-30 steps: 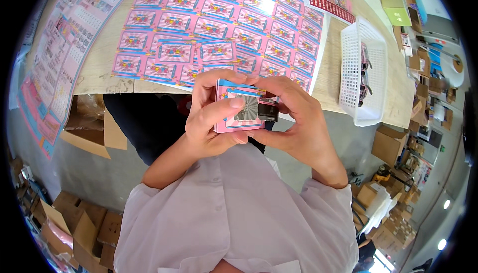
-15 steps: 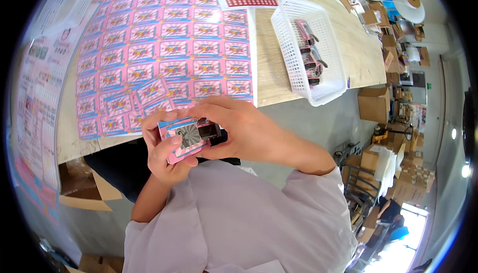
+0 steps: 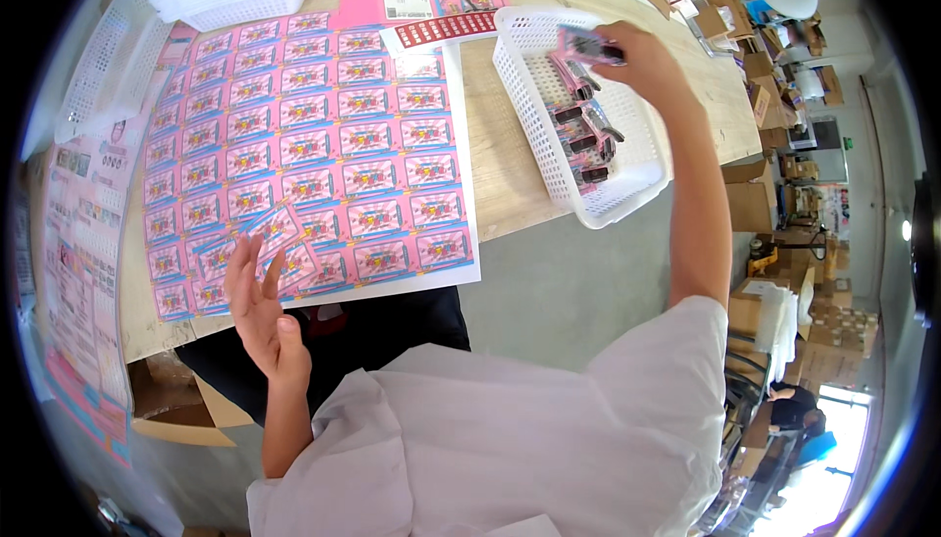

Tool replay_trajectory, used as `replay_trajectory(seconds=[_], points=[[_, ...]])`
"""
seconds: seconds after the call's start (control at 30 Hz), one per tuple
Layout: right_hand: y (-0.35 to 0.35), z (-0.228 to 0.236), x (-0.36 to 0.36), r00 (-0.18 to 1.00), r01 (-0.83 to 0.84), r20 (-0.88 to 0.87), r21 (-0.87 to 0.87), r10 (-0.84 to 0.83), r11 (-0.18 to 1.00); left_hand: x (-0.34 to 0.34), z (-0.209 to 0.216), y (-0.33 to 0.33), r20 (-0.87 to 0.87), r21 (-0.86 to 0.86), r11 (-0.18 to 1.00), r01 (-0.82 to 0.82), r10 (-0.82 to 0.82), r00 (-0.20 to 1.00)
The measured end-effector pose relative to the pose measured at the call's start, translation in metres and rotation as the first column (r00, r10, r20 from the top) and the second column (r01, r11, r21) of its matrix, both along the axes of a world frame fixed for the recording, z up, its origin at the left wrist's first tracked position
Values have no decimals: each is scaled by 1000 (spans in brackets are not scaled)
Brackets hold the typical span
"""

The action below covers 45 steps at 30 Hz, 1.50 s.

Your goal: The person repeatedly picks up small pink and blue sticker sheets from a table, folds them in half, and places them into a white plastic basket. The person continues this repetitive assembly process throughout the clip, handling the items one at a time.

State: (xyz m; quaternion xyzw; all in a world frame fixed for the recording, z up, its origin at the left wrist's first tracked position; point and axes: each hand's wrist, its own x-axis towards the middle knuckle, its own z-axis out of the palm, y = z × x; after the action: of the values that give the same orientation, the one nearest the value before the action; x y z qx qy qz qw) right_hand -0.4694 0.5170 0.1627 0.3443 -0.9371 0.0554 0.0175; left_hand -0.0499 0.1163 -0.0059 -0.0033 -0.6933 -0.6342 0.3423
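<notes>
1. Head view, hands: our right hand (image 3: 642, 62) was pinching a small pink-and-dark pack (image 3: 584, 44) over the far end of the white basket (image 3: 642, 160). Couldn't tell if it touched the rim. Our left hand (image 3: 263, 317) was empty, fingers loosely spread by some loose cards (image 3: 272, 230); contact unclear.
2. Head view, tips: we figured a light hold on the pack's edges was best, lowering it instead of dropping it. The other packs (image 3: 588, 133) sat jumbled toward the basket's left side, so we'd have favoured the barer right side. Left fingers were best kept off the cards, imo, so the rows didn't get nudged.
3. Head view, surface and room: we had a pale wood table (image 3: 510, 179) with rows of pink cards (image 3: 372, 174), a red-and-white strip (image 3: 446, 30) and stacked white containers (image 3: 235, 3) up top. Grey floor (image 3: 578, 272) below, cartons (image 3: 833, 317) piled off right.
</notes>
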Motion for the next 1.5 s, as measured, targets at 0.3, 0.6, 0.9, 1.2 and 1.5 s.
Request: replay_trajectory(seconds=[0.3,0.6,0.9,1.2,1.5], points=[[-39,-87,-32,993,-117,14,257,118,959,33,-4,-5,117,-1,996,-90,89,989],[-47,-95,-29,997,-83,34,327,76,941,35,-8,0,168,117,993,1,-21,986],[-31,-35,12,996,15,-84,-30,-17,999,22,15,-22,292,-364,928,-84,199,936],[-127,-15,238,993,-13,-107,-521,-50,854,12,13,-56,389,-758,651,39,404,828],[-277,-119,301,909,-256,172,-490,381,833,24,11,-59,338,-815,578,33,429,838]])
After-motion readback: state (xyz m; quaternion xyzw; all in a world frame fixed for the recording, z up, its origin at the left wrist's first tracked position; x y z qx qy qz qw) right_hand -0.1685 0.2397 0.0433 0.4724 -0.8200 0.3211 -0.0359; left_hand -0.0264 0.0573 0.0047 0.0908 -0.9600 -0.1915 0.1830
